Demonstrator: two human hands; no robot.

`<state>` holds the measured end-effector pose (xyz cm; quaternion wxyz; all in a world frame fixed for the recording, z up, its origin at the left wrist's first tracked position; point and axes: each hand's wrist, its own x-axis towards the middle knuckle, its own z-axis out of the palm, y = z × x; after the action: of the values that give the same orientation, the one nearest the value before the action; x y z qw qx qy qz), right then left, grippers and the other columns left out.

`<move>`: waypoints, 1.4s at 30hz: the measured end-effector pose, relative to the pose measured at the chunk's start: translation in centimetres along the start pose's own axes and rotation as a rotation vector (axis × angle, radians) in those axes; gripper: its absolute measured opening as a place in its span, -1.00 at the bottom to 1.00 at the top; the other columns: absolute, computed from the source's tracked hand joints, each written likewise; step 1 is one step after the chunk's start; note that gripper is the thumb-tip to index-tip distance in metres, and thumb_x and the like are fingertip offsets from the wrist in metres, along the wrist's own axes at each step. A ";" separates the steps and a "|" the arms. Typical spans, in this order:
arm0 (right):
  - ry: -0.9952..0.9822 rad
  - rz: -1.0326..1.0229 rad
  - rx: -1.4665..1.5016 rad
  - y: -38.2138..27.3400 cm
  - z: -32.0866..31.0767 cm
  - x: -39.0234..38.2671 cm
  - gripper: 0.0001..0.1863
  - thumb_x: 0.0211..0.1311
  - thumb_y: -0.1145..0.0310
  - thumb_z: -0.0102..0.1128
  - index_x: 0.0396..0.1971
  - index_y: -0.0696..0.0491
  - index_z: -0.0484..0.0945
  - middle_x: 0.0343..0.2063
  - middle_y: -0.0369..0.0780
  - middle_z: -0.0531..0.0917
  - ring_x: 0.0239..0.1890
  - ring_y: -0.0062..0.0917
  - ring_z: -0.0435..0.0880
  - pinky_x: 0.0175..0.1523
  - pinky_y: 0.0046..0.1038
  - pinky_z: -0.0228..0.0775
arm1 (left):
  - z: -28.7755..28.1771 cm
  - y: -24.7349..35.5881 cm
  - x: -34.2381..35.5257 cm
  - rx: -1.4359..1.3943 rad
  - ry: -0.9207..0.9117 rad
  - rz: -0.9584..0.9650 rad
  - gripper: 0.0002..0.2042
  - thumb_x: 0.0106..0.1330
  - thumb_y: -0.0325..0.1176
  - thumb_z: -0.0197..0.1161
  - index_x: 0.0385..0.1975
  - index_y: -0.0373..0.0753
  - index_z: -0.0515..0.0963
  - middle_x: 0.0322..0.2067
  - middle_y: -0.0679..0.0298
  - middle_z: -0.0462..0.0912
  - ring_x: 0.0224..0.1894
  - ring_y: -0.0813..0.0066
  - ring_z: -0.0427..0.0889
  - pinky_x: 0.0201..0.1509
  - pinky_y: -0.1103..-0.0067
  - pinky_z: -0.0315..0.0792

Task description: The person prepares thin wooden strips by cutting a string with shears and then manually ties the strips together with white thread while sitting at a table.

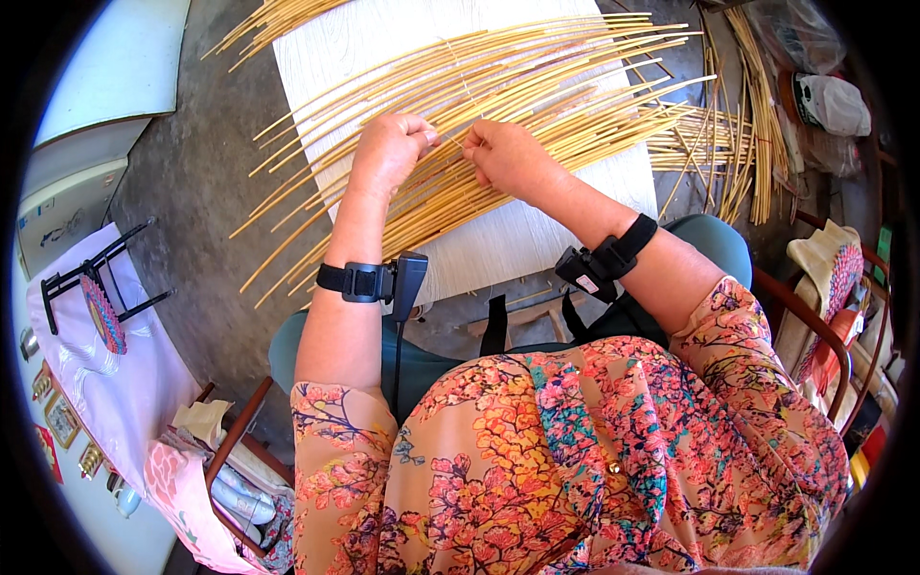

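Long thin yellow reed-like stalks [575,96] lie side by side in a wide, spaced layer over a white wood-grain tabletop [470,251]. A thin pale cord [462,77] runs crosswise over the stalks from the far side toward my right hand. My left hand [391,149] is closed in a pinch above the middle of the layer; what its fingertips hold is too small to make out. Just to its right, my right hand [508,158] is also closed, fingers bent down at the stalks, near the cord's close end. Its grip is partly hidden.
More stalks [757,125] are bundled at the far right, beside plastic bags [834,103]. Another bunch [273,24] juts in at the far left. A wooden chair [230,460] stands left, and a pink-covered surface [115,374] holds a black metal frame [101,273].
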<state>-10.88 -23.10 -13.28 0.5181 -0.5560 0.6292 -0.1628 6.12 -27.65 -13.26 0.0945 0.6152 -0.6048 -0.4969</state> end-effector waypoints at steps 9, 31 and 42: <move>-0.106 0.107 0.133 -0.5 -0.4 -0.4 -0.87 0.14 0.40 0.02 -0.48 0.13 0.48 -0.72 -0.23 0.55 -0.69 -0.59 0.51 -0.57 -0.51 0.33 | 0.2 -0.8 0.2 0.048 0.010 0.079 -0.88 0.03 -0.36 0.28 -0.53 -0.27 0.64 -0.66 0.18 0.60 -0.59 0.44 0.54 -0.43 0.56 0.40; -0.065 0.187 0.271 -0.9 0.2 -0.4 -0.89 0.19 0.38 0.03 -0.41 0.11 0.45 -0.73 -0.26 0.50 -0.76 -0.68 0.35 -0.68 -0.57 0.17 | 0.5 -0.2 0.3 -0.063 0.021 0.020 -0.87 0.09 -0.37 0.25 -0.49 -0.30 0.64 -0.61 0.21 0.61 -0.57 0.51 0.53 -0.40 0.60 0.39; 0.007 0.149 0.266 -0.3 0.8 -0.4 -0.88 0.19 0.40 0.05 -0.43 0.14 0.46 -0.74 -0.26 0.50 -0.74 -0.67 0.38 -0.65 -0.58 0.21 | 0.3 0.2 0.4 -0.119 0.008 0.007 -0.88 0.09 -0.39 0.23 -0.53 -0.30 0.65 -0.71 0.28 0.55 -0.62 0.59 0.47 -0.47 0.62 0.34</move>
<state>-10.14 -22.58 -13.20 0.5955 -0.4336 0.6436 -0.2077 5.68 -27.89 -13.40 0.1349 0.6083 -0.5758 -0.5293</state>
